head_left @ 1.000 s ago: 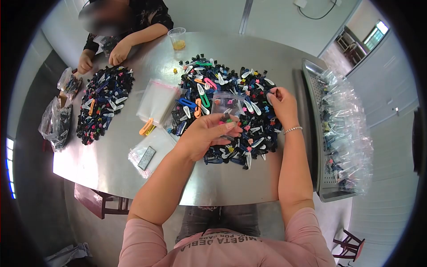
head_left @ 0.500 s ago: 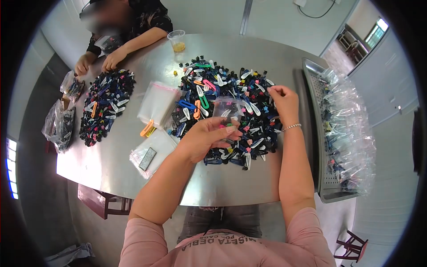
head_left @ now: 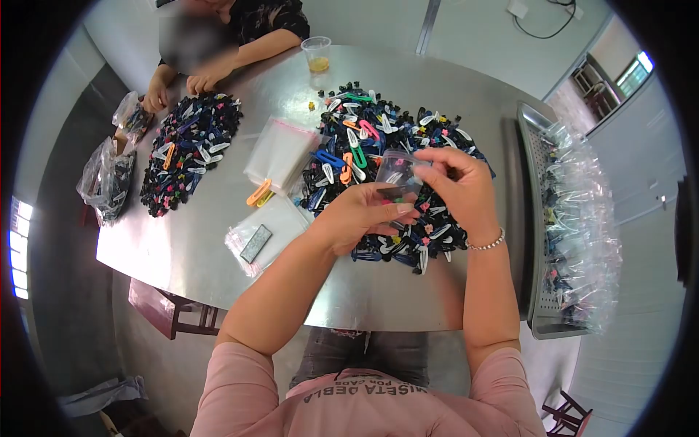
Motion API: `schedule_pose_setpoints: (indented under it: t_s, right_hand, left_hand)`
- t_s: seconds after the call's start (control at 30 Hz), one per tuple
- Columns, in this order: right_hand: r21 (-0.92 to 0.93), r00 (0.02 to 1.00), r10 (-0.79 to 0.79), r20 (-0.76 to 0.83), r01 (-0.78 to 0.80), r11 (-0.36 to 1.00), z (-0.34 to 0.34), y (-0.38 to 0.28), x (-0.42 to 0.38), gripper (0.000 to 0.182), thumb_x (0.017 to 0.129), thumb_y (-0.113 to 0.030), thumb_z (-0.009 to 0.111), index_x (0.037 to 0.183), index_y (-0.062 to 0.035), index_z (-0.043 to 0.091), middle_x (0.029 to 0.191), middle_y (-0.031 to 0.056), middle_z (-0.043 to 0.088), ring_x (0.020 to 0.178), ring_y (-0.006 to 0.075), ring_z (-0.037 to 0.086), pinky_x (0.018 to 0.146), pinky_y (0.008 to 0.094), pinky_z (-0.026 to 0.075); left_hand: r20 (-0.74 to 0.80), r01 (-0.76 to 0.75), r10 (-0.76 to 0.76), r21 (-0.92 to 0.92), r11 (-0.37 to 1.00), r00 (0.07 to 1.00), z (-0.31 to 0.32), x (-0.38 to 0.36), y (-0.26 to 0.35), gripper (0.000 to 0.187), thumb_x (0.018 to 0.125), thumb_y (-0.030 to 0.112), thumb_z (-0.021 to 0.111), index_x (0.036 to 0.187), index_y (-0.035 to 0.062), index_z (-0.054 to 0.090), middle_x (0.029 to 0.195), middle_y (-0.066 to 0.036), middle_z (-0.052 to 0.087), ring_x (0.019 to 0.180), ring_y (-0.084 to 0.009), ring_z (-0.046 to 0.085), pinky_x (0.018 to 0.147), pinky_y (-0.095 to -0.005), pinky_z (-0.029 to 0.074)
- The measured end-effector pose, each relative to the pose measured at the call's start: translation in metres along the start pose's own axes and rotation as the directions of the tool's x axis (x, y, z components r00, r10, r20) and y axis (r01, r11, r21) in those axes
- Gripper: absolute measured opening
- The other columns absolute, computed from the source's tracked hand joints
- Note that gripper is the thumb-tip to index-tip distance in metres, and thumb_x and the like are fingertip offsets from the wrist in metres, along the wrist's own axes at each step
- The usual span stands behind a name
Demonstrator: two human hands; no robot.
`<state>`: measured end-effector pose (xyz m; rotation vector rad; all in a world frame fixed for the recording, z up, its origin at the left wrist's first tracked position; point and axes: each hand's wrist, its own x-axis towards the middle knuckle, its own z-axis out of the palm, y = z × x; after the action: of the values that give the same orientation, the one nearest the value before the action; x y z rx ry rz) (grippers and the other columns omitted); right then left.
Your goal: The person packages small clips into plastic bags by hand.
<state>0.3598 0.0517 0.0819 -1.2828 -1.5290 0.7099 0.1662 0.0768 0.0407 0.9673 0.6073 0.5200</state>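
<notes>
My left hand [head_left: 368,217] is closed around a clear plastic bag [head_left: 394,169], whose mouth faces away from me. Small dark and coloured pieces show through the plastic near my fingers. At the bag's mouth is my right hand [head_left: 460,183], thumb and fingertips pinched together; what lies between them is too small to make out. Under both hands spreads a large pile of hair clips [head_left: 444,234], black, white and blue with small coloured shapes. Bigger clips lie on it, among them an orange one [head_left: 346,167] and a blue one [head_left: 328,158].
Left of the pile lie a stack of clear bags [head_left: 280,154] and more bags [head_left: 284,231] under a dark rectangular block [head_left: 256,244]. A metal tray [head_left: 534,324] with filled bags [head_left: 579,226] stands right. Across the table, a person's hands [head_left: 207,76] are at another clip pile [head_left: 191,146], near a cup [head_left: 317,54].
My right hand has moved left from the pile's right edge to the mouth of the bag. My left hand still holds the bag. The whole view has shifted slightly.
</notes>
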Motion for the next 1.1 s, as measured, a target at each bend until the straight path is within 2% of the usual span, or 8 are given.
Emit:
schedule_pose_setpoints:
  t_s: [0.27,0.4,0.6,0.83,0.9,0.93,1.03,1.1]
  right_hand:
    - [0.439,0.994,-0.093,-0.065,0.112,0.892,-0.009,-0.008,-0.002,0.027,0.085,0.001,0.066,0.112,0.0027,0.065,0.097,0.0035,0.065,0.089,0.0093,0.059,0.082,0.0228,0.048]
    - [0.405,0.999,0.002,0.033,-0.015,0.914,-0.015,-0.001,-0.003,0.029,0.084,0.002,0.067,0.113,0.0027,0.064,0.096,0.005,0.067,0.085,0.0088,0.061,0.077,0.0218,0.049]
    - [-0.054,0.998,0.027,0.061,-0.024,0.998,0.0,-0.013,-0.007,0.019,0.083,0.001,0.069,0.102,0.0005,0.069,0.093,0.0015,0.067,0.076,0.0052,0.057,0.071,0.0194,0.047]
    - [0.134,0.988,-0.068,-0.139,0.086,0.987,0.002,0.0,0.002,0.02,0.082,0.002,0.07,0.102,0.0012,0.068,0.097,0.0026,0.065,0.079,0.0068,0.056,0.07,0.0212,0.046]
    - [0.193,0.964,0.061,0.258,-0.113,0.975,-0.007,0.004,-0.001,0.017,0.081,0.003,0.069,0.098,0.0021,0.069,0.094,0.0033,0.065,0.08,0.0078,0.056,0.072,0.0229,0.046]
    - [0.003,0.972,0.002,0.235,-0.003,1.0,-0.01,0.007,0.001,0.01,0.084,0.001,0.067,0.093,0.0026,0.069,0.09,0.0036,0.065,0.081,0.0081,0.057,0.074,0.0232,0.046]
    - [0.203,0.995,-0.06,0.081,0.043,0.978,-0.018,-0.003,-0.001,0.008,0.088,-0.003,0.065,0.09,0.0028,0.07,0.086,0.0028,0.066,0.08,0.0078,0.058,0.072,0.0221,0.045]
    - [0.158,0.999,0.031,0.014,-0.033,0.987,-0.024,-0.001,0.001,0.011,0.089,-0.008,0.065,0.09,0.002,0.07,0.083,0.0013,0.066,0.077,0.0071,0.057,0.07,0.0209,0.044]
  left_hand:
    - [0.037,0.005,-0.006,0.029,1.0,0.999,0.0,0.001,0.0,0.04,0.089,0.018,0.069,0.124,0.0033,0.057,0.108,-0.011,0.067,0.099,-0.0175,0.065,0.081,-0.0296,0.053]
    - [0.045,0.009,-0.011,0.049,0.999,0.999,0.001,-0.001,0.0,0.041,0.089,0.018,0.069,0.125,0.0034,0.056,0.108,-0.011,0.068,0.099,-0.0173,0.065,0.081,-0.0287,0.053]
    - [0.087,-0.025,0.017,0.093,0.995,0.996,-0.001,0.001,-0.005,0.041,0.089,0.018,0.069,0.125,0.0035,0.056,0.109,-0.01,0.068,0.101,-0.0175,0.065,0.081,-0.0288,0.053]
    - [0.05,0.028,-0.031,0.064,0.998,0.998,-0.001,-0.001,-0.001,0.043,0.087,0.015,0.069,0.127,0.0039,0.055,0.113,-0.011,0.067,0.103,-0.018,0.064,0.081,-0.0295,0.053]
    - [0.118,-0.04,0.034,0.052,0.998,0.992,-0.003,0.0,-0.003,0.045,0.087,0.014,0.069,0.128,0.0037,0.053,0.113,-0.011,0.067,0.104,-0.0182,0.064,0.082,-0.0289,0.053]
    - [0.122,-0.038,0.032,0.052,0.998,0.992,-0.002,-0.001,-0.003,0.045,0.087,0.014,0.069,0.128,0.0037,0.053,0.113,-0.011,0.067,0.104,-0.0182,0.064,0.082,-0.0289,0.053]
    - [0.072,-0.056,0.052,0.066,0.996,0.996,0.003,-0.003,0.0,0.044,0.087,0.012,0.068,0.128,0.0037,0.054,0.113,-0.012,0.067,0.103,-0.0183,0.065,0.081,-0.0275,0.054]
    - [0.065,-0.012,0.006,0.099,0.995,0.998,0.002,-0.001,0.001,0.044,0.088,0.012,0.067,0.129,0.0024,0.053,0.114,-0.012,0.066,0.1,-0.0183,0.066,0.077,-0.0261,0.054]
